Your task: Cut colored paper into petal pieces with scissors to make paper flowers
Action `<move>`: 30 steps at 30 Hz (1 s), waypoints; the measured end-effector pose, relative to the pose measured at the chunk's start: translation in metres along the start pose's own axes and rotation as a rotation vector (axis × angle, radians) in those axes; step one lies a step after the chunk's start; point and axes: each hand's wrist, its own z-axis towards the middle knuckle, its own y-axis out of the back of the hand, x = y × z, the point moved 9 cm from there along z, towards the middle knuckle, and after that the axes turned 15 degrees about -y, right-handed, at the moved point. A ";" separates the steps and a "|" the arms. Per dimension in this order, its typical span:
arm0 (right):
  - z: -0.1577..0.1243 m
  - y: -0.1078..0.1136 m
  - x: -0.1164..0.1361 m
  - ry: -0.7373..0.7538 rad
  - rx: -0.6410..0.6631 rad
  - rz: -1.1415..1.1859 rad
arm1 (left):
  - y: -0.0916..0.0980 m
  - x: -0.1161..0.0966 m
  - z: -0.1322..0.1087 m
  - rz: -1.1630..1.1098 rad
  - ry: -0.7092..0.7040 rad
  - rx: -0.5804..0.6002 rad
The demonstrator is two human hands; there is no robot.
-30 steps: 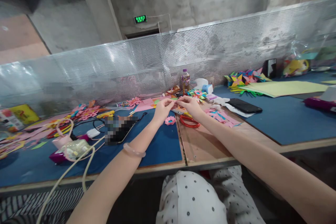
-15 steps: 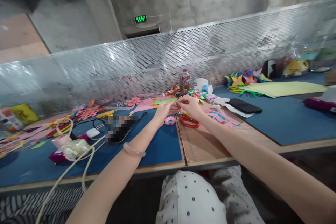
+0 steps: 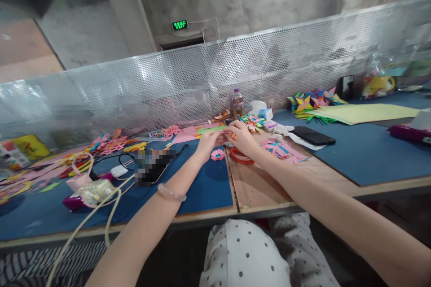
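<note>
My left hand (image 3: pixel 208 140) and my right hand (image 3: pixel 241 136) meet at the far middle of the table, fingers pinched together. Between them they hold a small folded paper piece (image 3: pixel 229 133), orange at the tip, too small to make out fully. A green paper strip (image 3: pixel 212 129) lies just behind the fingertips. A small pink paper flower (image 3: pixel 217 154) rests on the blue mat (image 3: pixel 208 188) under my left hand. Red-handled scissors (image 3: pixel 239 158) lie below my right hand on the bare wood.
A black phone (image 3: pixel 313 135) lies on white paper to the right. A bottle (image 3: pixel 237 103), colourful paper flower (image 3: pixel 253 121) and paper stars (image 3: pixel 311 101) stand near the perforated metal screen (image 3: pixel 168 85). Cables, a pink device (image 3: pixel 79 181) and pink paper cuttings crowd the left.
Both hands have shifted slightly down and stayed together on the paper piece. The green strip now shows more clearly behind my left fingers.
</note>
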 end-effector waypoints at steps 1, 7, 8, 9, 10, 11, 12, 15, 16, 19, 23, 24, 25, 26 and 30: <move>-0.001 0.000 0.002 0.012 -0.013 -0.035 | 0.000 -0.001 0.000 -0.005 -0.007 -0.002; -0.004 0.003 0.011 0.019 -0.109 -0.198 | -0.002 -0.007 0.001 -0.016 -0.055 -0.004; -0.004 0.004 0.010 0.010 -0.116 -0.209 | -0.002 -0.008 0.001 -0.016 -0.068 -0.007; -0.004 0.003 0.010 0.006 -0.116 -0.220 | -0.001 -0.009 0.001 -0.015 -0.080 -0.015; -0.004 0.003 0.010 0.004 -0.114 -0.231 | -0.001 -0.010 0.002 -0.013 -0.089 -0.024; -0.005 0.002 0.010 0.004 -0.109 -0.241 | 0.000 -0.010 0.002 -0.009 -0.096 -0.034; -0.005 0.002 0.009 0.004 -0.106 -0.250 | 0.002 -0.009 0.002 -0.004 -0.101 -0.045; -0.005 0.000 0.009 0.014 -0.104 -0.265 | 0.005 -0.009 0.003 0.029 -0.129 -0.059; -0.006 0.000 0.009 0.016 -0.107 -0.267 | 0.005 -0.009 0.003 0.044 -0.143 -0.058; -0.006 -0.002 0.009 0.017 -0.117 -0.269 | 0.004 -0.010 0.004 0.079 -0.166 -0.038; -0.006 -0.004 0.008 0.020 -0.127 -0.283 | 0.001 -0.009 0.004 0.064 -0.159 -0.021; -0.006 -0.004 0.009 0.025 -0.126 -0.287 | 0.000 -0.009 0.004 0.056 -0.153 -0.022; -0.006 -0.004 0.009 0.029 -0.124 -0.289 | -0.001 -0.009 0.004 0.048 -0.145 -0.025; -0.006 -0.004 0.009 0.032 -0.122 -0.291 | -0.001 -0.009 0.004 0.044 -0.138 -0.028; -0.006 -0.004 0.009 0.031 -0.114 -0.301 | -0.002 -0.018 0.002 0.170 -0.186 -0.016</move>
